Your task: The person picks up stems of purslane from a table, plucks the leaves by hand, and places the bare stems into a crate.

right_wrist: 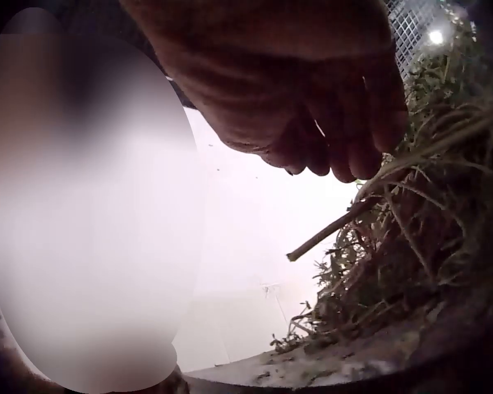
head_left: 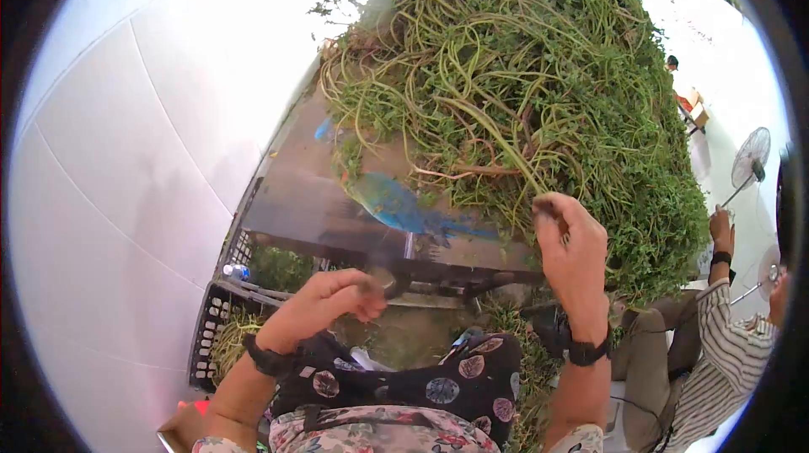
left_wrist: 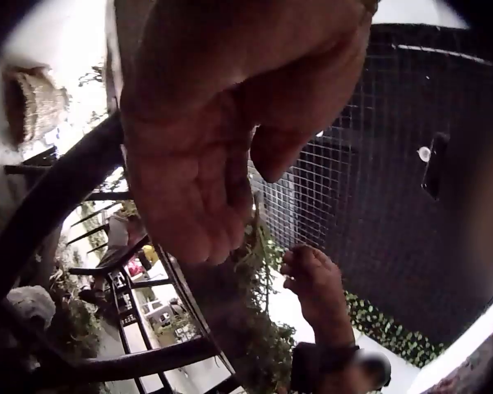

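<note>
A big heap of leafy green stems (head_left: 506, 74) covers much of the table. At its near edge my right hand (head_left: 575, 242) pinches one long, thicker stem (head_left: 497, 134) that runs back over the pile. In the right wrist view, the fingertips are right at this stem, and its cut end (right_wrist: 312, 244) sticks out past them. My left hand (head_left: 333, 300) hovers before the table's front edge, fingers loosely curled and holding nothing. The left wrist view also shows its fingers bent with no thing between them.
The brown tabletop (head_left: 295, 187) bears a blue patch (head_left: 392, 204). A black crate (head_left: 202, 343) holding greens stands at the left, a small bottle (head_left: 237, 271) by its rim. Another person in a striped sleeve (head_left: 725, 322) sits close at the right, near a fan (head_left: 750, 156).
</note>
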A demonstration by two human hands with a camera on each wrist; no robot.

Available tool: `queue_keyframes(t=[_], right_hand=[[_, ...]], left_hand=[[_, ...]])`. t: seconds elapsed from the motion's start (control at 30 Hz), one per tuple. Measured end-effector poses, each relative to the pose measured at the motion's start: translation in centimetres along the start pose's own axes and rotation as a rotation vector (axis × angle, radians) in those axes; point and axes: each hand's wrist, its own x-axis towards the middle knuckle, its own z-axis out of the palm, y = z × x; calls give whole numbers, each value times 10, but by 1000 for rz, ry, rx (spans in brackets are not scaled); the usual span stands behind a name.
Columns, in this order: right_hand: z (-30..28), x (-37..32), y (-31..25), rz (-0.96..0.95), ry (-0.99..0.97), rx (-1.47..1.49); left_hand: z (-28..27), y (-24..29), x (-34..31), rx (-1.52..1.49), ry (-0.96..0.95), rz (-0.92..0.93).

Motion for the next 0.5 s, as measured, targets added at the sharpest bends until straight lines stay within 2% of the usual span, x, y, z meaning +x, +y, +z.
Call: queue_keyframes(t=[0.03,0.1,0.2,0.23,0.33,0.37,0.47,0.5], right_hand=[[1,6,0,27,-13,4],[3,17,-1,-80,-20,-20],[13,41,-10,-218,4,-141],[15,49,-12,-254,21,-201],[36,66,6,-210,-95,-468],[38,69,10,-143,-189,-525],[36,82,19,-79,-181,-414],[32,85,18,-11,-124,-403]], left_hand=[[4,6,4,58,-23,49],[9,18,11,192,-49,171],[17,36,23,227,23,216],[16,34,30,164,24,282],[16,26,45,47,51,252],[15,22,47,49,52,261],[13,12,49,55,80,281],[12,12,49,62,101,287]])
